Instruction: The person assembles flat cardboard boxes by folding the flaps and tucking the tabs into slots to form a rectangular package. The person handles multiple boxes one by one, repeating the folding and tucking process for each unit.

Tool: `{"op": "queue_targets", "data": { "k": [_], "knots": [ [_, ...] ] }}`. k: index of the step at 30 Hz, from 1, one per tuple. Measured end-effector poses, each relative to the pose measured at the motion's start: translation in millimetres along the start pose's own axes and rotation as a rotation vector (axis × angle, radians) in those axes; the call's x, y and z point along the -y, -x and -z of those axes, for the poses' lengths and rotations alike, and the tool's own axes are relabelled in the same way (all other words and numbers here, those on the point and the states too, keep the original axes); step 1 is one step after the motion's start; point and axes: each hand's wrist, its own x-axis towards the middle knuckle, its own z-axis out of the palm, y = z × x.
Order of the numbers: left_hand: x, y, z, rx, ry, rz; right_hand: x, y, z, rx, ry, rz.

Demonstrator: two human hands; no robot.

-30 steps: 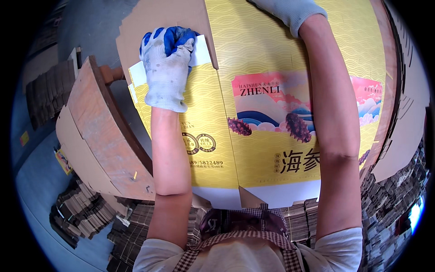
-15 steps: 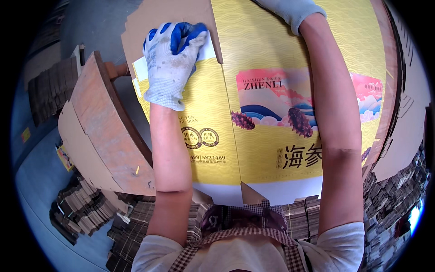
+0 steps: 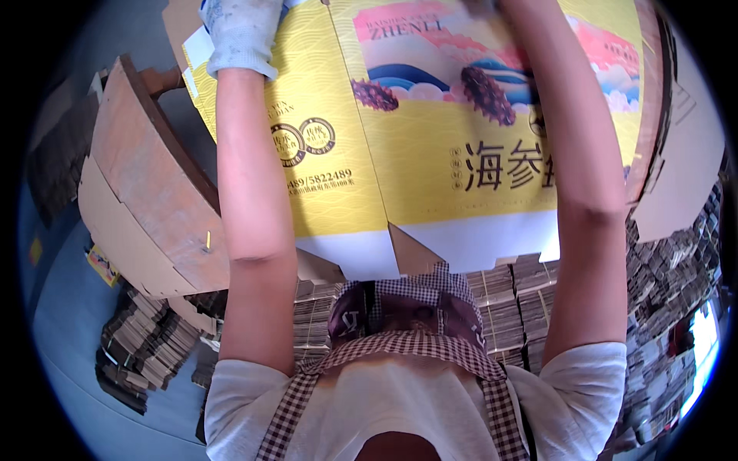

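A large printed cardboard sheet (image 3: pixel 430 211), yellow with a wave pattern and sea-cucumber pictures, lies flat in front of me, creased between a narrow left panel and a wide right one. My left hand (image 3: pixel 242 34), in a white knit glove with blue coating, rests on the far part of the left panel. Its fingers are mostly cut off by the upper edge of the picture. My right arm reaches over the wide panel, and only a blurred bit of my right hand (image 3: pixel 483 8) shows at the top. Its fingers are out of sight.
A worn wooden board (image 3: pixel 142 165) stands out at the left, with brown cardboard (image 3: pixel 115 223) along it. Stacks of flat cardboard (image 3: pixel 150 338) lie on the floor at lower left, and more stacks (image 3: pixel 661 307) fill the right side. Plain cardboard (image 3: pixel 692 146) stands at far right.
The sheet and the work surface appear higher in the picture, and my view has shifted. Both hands now sit nearer the upper edge, the right one almost wholly out of view.
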Motion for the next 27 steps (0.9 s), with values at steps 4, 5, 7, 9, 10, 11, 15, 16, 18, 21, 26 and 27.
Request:
{"op": "queue_targets", "data": {
  "k": [4, 5, 7, 9, 10, 11, 15, 16, 18, 21, 26, 27],
  "knots": [
    [4, 9, 19, -0.06, -0.054, 0.028, 56, 121, 62, 0.319, -0.233, 0.016],
    [3, 8, 15, -0.045, -0.061, 0.032, 66, 153, 77, 0.309, -0.177, 0.08],
    [2, 6, 11, -0.034, -0.047, 0.04, 91, 208, 105, 0.524, -0.221, 0.003],
    [-4, 5, 6, -0.031, -0.076, 0.058, 109, 246, 125, 0.635, -0.265, -0.037],
    [-6, 6, 4, -0.029, -0.093, 0.069, 114, 263, 129, 0.676, -0.293, -0.06],
    [-4, 6, 3, -0.034, -0.092, 0.044, 116, 273, 128, 0.685, -0.287, -0.056],
    [44, -13, 3, 0.025, 0.148, 0.022, 118, 293, 122, 0.686, -0.263, -0.038],
    [39, -14, 2, 0.074, 0.273, 0.041, 118, 295, 119, 0.686, -0.256, -0.046],
    [31, -15, 3, 0.109, 0.34, 0.128, 116, 297, 115, 0.69, -0.221, -0.028],
    [46, -22, 14, 0.192, 0.671, 0.114, 116, 299, 116, 0.696, -0.228, -0.014],
    [20, -11, 13, 0.092, 0.114, -0.057, 115, 300, 115, 0.709, -0.191, -0.026],
    [17, -9, 11, 0.065, -0.026, -0.123, 115, 301, 115, 0.723, -0.18, -0.034]
  ]
}}
